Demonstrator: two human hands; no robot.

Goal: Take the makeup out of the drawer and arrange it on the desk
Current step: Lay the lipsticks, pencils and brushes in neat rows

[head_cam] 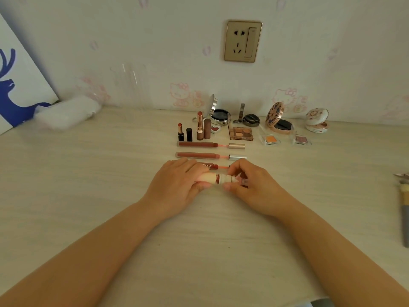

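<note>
Cream lip tube lies sideways low over the desk, left hand gripping its body, right hand pinching the cap end. Three lip glosses lined up just behind; compacts near wall.

Blue deer picture, gold wall socket, orange blush.

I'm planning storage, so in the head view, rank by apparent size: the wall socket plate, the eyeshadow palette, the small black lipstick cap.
1. wall socket plate
2. eyeshadow palette
3. black lipstick cap
Differing camera distances make true sizes unsure.
</note>
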